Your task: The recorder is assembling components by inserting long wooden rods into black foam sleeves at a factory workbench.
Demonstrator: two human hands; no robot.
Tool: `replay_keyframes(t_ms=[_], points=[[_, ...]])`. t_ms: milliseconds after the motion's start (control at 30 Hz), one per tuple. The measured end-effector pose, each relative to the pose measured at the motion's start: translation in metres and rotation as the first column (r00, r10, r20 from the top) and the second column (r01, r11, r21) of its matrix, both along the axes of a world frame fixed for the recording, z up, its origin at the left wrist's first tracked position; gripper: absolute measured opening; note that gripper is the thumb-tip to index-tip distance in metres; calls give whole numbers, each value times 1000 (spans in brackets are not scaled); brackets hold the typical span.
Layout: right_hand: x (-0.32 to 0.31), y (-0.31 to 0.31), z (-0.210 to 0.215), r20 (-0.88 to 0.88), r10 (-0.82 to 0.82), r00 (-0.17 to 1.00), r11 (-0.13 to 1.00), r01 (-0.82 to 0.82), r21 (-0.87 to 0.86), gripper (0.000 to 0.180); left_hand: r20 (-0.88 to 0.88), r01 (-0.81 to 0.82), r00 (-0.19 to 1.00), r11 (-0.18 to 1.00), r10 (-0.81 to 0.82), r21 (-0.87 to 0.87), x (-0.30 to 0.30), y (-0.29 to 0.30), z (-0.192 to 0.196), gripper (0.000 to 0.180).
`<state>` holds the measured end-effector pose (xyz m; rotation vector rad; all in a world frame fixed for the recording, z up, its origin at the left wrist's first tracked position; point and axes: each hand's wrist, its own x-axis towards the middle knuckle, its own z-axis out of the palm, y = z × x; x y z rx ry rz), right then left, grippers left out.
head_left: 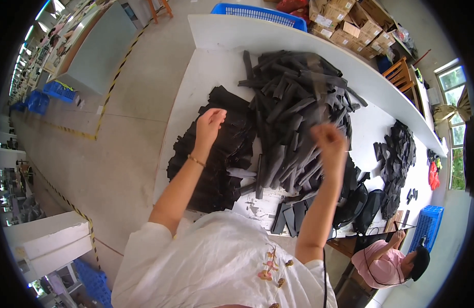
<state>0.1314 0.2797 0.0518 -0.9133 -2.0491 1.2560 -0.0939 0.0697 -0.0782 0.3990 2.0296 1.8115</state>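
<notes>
My left hand (211, 121), a bracelet on its wrist, is raised over a layered stack of dark fabric pieces (216, 149) at the left of the table. Its fingers are curled together; whatever they may hold is hidden. To the right, my right hand (330, 139) hovers above a big heap of dark grey, rolled or folded fabric strips (286, 102). Motion smears its curled fingers. A blurred streak rises just above that hand, and I cannot tell whether it is a strip in its grip.
A white table (179, 97) with a raised back board (237, 33) carries everything. Farther right lie another dark pile (396, 164) and black bags (368, 210). A blue basket (262, 14) and cardboard boxes (345, 28) stand behind the board. A person in pink (381, 262) sits at the lower right.
</notes>
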Motion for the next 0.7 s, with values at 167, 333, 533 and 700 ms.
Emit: replay_keyframes(t_ms=[167, 333, 533, 700], points=[[-28, 110, 48, -28, -300, 953, 891, 291, 349, 44, -380, 215, 883, 957, -276, -197, -47, 49, -26, 20], [-40, 113, -27, 177, -319, 931, 874, 217, 434, 37, -386, 372, 600, 671, -701, -641, -88, 63, -96, 21], [-6, 40, -63, 336, 63, 940, 923, -182, 338, 16, -340, 550, 611, 692, -715, -467, -99, 66, -73, 12], [2, 24, -79, 358, 130, 925, 878, -275, 393, 17, -330, 580, 608, 688, -722, -436, -91, 58, -45, 12]])
